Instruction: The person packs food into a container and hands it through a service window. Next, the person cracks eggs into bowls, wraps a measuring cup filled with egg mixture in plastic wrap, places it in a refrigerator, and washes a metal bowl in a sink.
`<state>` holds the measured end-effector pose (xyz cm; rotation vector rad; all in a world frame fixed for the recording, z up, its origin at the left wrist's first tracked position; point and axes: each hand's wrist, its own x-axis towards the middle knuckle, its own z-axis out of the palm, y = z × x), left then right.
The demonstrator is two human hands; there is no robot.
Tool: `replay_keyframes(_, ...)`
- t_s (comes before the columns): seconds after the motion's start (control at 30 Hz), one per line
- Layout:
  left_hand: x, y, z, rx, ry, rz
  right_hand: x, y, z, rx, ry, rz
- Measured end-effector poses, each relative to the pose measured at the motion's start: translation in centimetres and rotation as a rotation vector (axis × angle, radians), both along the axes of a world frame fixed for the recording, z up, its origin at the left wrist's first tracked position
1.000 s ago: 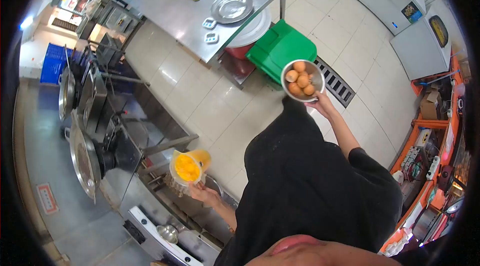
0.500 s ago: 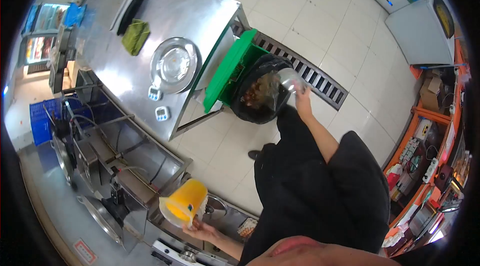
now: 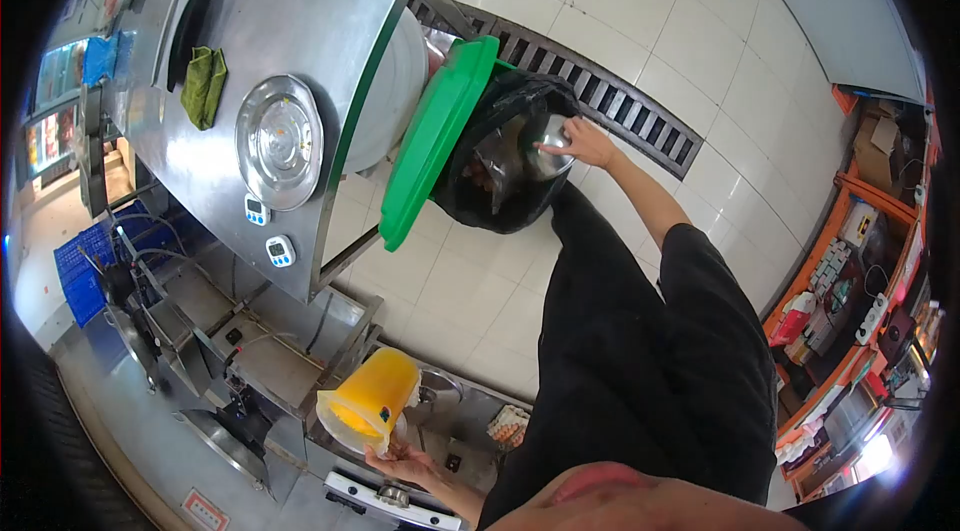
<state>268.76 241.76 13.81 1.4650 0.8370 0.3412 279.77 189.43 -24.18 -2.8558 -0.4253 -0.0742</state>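
Note:
My right hand [image 3: 583, 141] grips a steel bowl [image 3: 545, 146], tipped over the open bin's black liner [image 3: 510, 216]. Inside the liner lie a clear plastic bag and some brownish waste, dim and hard to make out. The bin's green lid [image 3: 440, 136] stands swung back toward the table. At the lower left, my left hand [image 3: 400, 459] holds a yellow container [image 3: 385, 386] by its rim side, tilted, with yellow contents and a pale film around its mouth. The inside of the bowl is hidden.
A steel table [image 3: 330, 21] at upper left bears a steel plate [image 3: 280, 141], a green cloth [image 3: 204, 88] and two timers [image 3: 280, 251]. Stoves stand at lower left. An egg tray [image 3: 508, 425] sits near my body. A floor drain [image 3: 620, 106] runs behind the bin; orange shelving [image 3: 850, 331] is at right.
The bin went from closed to open. The bowl, earlier upright with brown eggs or similar round items showing, moved over the bin and tipped. The yellow container tilted in my left hand.

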Motion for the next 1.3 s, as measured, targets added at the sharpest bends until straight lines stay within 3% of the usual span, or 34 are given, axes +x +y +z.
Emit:
replay_keyframes(0.07,-0.4,-0.9,-0.4,0.055,-0.032,0.038,0.7,-0.3,1.0,0.011,0.007,0.120)
replay_keyframes(0.17,0.3,-2.8,0.5,0.120,-0.042,0.047,0.3,-0.8,-0.4,0.083,-0.071,0.021)
replay_keyframes(0.23,0.8,-4.0,1.0,0.114,-0.030,0.016,0.5,-1.1,1.2,-0.070,0.001,-0.007)
replay_keyframes(0.27,1.1,-4.5,1.4,0.112,-0.031,-0.037,0.4,-1.0,2.2,0.209,0.120,-0.145)
replay_keyframes(0.33,2.3,-5.6,3.1,0.115,-0.037,-0.115,-0.8,-0.2,5.1,0.498,0.227,-0.302)
replay_keyframes(0.43,4.9,-9.4,5.0,0.097,-0.084,-0.175,-3.9,-2.0,11.4,1.641,0.448,-1.133)
replay_keyframes(0.5,6.8,-11.7,6.0,0.093,-0.070,-0.205,-7.5,-5.8,11.9,2.270,0.564,-1.134)
replay_keyframes(0.6,10.5,-16.6,6.5,0.015,-0.123,-0.259,-10.3,-12.2,15.7,2.317,0.406,-1.120)
replay_keyframes(0.7,15.2,-22.4,5.5,-0.020,-0.164,-0.300,-10.3,-19.3,21.2,2.116,0.309,-1.122)
replay_keyframes(0.77,18.0,-24.9,2.7,0.148,-0.287,-0.442,-9.0,-24.7,23.1,1.984,0.421,-1.104)
replay_keyframes(0.8,19.6,-26.0,1.3,-0.024,-0.284,-0.339,-7.8,-27.0,23.9,1.915,0.429,-1.079)
replay_keyframes(0.9,23.8,-35.2,2.8,-0.194,-0.352,-0.378,-3.9,-32.1,24.4,1.908,0.462,-1.080)
replay_keyframes(1.03,27.2,-41.2,2.6,-0.313,-0.344,-0.285,0.8,-36.8,24.1,1.856,0.616,-1.073)
replay_keyframes(1.17,27.0,-41.8,3.8,-0.262,-0.360,-0.208,4.3,-36.9,24.2,1.912,0.641,-1.029)
replay_keyframes(1.3,24.8,-36.4,4.8,-0.245,-0.261,-0.181,5.2,-32.8,25.8,1.857,0.690,-1.000)
